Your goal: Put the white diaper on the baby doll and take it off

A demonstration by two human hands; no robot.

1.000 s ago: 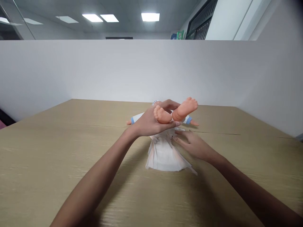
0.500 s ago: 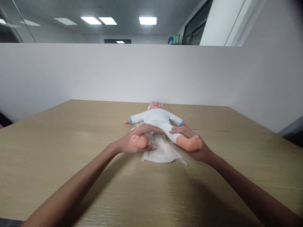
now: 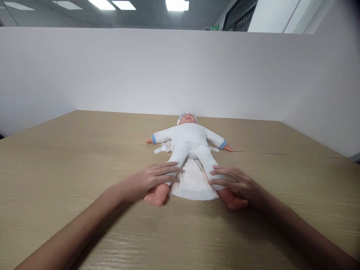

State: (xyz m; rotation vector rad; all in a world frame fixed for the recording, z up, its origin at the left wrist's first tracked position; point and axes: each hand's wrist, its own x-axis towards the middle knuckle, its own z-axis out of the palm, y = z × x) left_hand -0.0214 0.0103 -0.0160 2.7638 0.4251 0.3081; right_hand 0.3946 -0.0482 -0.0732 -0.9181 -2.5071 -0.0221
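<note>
A baby doll (image 3: 189, 133) in a white suit with blue cuffs and a white cap lies on its back, arms out, legs spread. Beneath its hips and between its legs is an unfolded white diaper (image 3: 197, 185), its front end toward me. Two tabs of the diaper stick out beside the doll's waist. My left hand (image 3: 152, 180) rests with outstretched fingers on the doll's leg at the left. On the leg at the right lie the extended fingers of my right hand (image 3: 236, 182). Both bare doll feet show below my hands.
The wood-grain table (image 3: 112, 225) carries the doll, and a thin seam crosses it near the doll's arms. A white partition (image 3: 180, 71) rises behind the table's far edge and along the right. Ceiling lights and a dark grille show above it.
My left hand has let go of the doll's raised feet. Both legs have come apart and down to the table, a hand on each. The diaper's waist tabs now show.
</note>
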